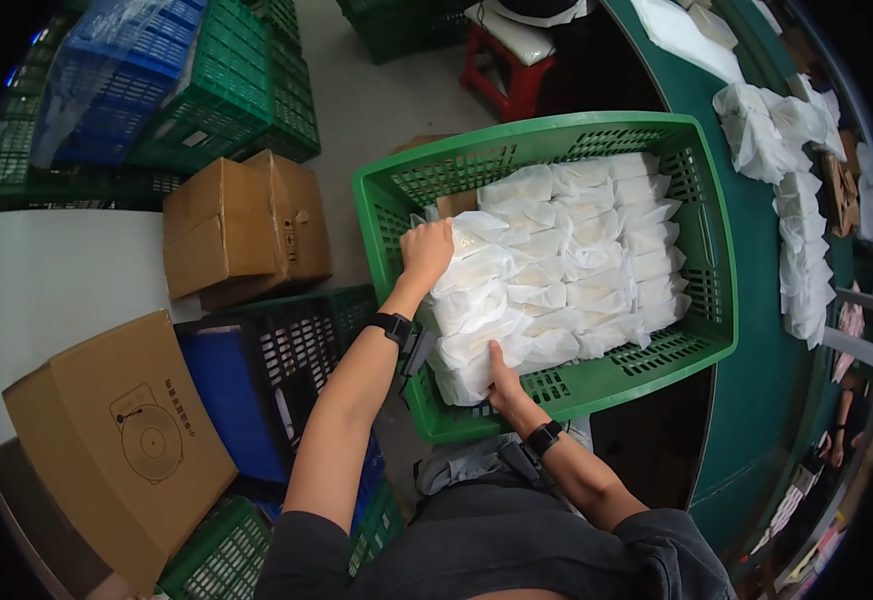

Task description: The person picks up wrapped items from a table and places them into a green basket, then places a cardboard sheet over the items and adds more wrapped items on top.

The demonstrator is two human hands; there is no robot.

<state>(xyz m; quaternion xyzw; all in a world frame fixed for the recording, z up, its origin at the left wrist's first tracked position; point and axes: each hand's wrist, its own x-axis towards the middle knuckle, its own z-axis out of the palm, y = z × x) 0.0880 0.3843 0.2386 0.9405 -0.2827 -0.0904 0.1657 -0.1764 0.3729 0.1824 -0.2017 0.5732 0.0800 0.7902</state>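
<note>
A green plastic crate with slotted walls stands before me, packed with rows of small parcels in thin white wrapping. Along the crate's left side runs a row of these white-wrapped parcels, which I hold by its two ends. My left hand is closed over the far end, its fingertips partly hidden. At the near end, my right hand grips with the thumb on top, the other fingers mostly out of sight. A bit of brown cardboard shows beside the far end of that row.
To the right, a green work surface carries more white-wrapped parcels; a person's hand shows beyond. Cardboard boxes and a dark crate stand left. Behind are stacked crates and a red stool.
</note>
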